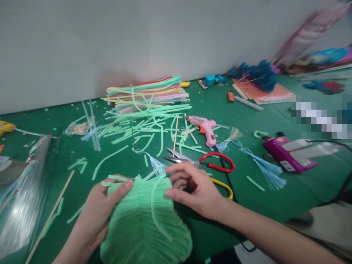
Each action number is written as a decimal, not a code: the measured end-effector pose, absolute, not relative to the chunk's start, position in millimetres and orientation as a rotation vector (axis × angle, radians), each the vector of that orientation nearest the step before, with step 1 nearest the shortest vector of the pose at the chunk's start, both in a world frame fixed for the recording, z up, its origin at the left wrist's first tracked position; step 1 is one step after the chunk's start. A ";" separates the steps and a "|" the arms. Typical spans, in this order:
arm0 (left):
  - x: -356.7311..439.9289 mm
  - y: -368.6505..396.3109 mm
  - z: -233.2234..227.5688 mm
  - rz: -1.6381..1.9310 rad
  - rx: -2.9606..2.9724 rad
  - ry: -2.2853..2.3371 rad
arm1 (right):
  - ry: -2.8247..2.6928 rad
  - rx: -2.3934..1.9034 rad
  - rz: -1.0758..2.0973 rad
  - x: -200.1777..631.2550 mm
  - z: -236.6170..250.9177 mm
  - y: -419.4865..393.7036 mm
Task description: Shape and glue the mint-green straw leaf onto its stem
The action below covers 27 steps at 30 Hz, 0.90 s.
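A pale green leaf shape [143, 223], built from rows of fuzzy pipe cleaners, stands in the foreground. My left hand [110, 205] grips its upper left part, the thumb pressed on the front and the other fingers mostly behind. Short green pieces stick out by that thumb. At the upper right corner is my right hand [196, 192], its thumb and index finger apart and close to the leaf's edge; the remaining fingers are curled. A loose curved pipe cleaner [154, 209] hangs over the leaf's front. Just beyond my right hand lie red-and-yellow-handled scissors [217, 161], blades apart.
Cut green pipe cleaners [143, 128] litter the green table, with a coloured bundle [148, 93] behind. A pink glue gun [203, 128] trails a black cable. Blue tassels [264, 168] and a purple power block [288, 154] lie right; a wooden stick [52, 212] and clear plastic [27, 205] left.
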<state>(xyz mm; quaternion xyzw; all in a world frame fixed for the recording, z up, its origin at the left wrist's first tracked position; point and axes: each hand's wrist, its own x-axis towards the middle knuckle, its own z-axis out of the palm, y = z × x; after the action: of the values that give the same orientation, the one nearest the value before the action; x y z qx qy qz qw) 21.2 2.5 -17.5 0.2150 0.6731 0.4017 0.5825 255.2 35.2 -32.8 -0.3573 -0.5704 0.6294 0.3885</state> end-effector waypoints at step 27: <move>24.2 2.2 -13.7 0.856 0.463 1.537 | -1.119 -1.003 1.915 253.2 -33.0 38.9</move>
<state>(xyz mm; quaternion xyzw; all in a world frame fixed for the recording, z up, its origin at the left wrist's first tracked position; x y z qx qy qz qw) 24.2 2.2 -13.7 0.2009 0.6668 0.3712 0.6142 253.2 38.9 -33.0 -0.3867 -0.4314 0.7379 0.3462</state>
